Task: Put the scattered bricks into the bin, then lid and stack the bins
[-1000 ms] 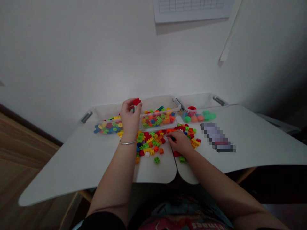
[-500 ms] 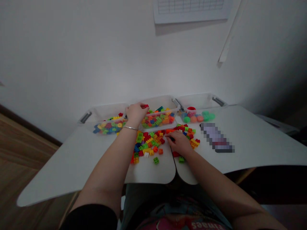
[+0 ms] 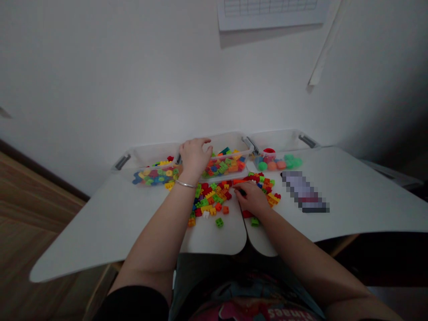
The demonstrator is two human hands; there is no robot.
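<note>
Above the left end of the middle clear bin [image 3: 248, 154], my left hand [image 3: 195, 155] is open, thumb and fingers apart, with nothing visible between them. Colourful toy building bricks [image 3: 222, 167] fill the bottom of that bin. My right hand [image 3: 252, 196] rests at the loose pile of building bricks [image 3: 212, 196] on the white table [image 3: 217, 240]. Its fingers are curled together, and a small dark spot shows at the fingertips; what they hold, if anything, I cannot make out. Part of the pile is hidden under this hand.
On the left, another clear bin [image 3: 152, 156] holds colourful pieces. The right bin [image 3: 284, 138] contains green and orange balls and a red ring-shaped piece [image 3: 269, 153]. A blurred-out phone-like object [image 3: 304, 191] lies right of the pile. A gap divides the tabletop near the front.
The red brick that was in my left fingers is out of them, and that hand has opened over the middle bin. My right hand has stayed at the pile.
</note>
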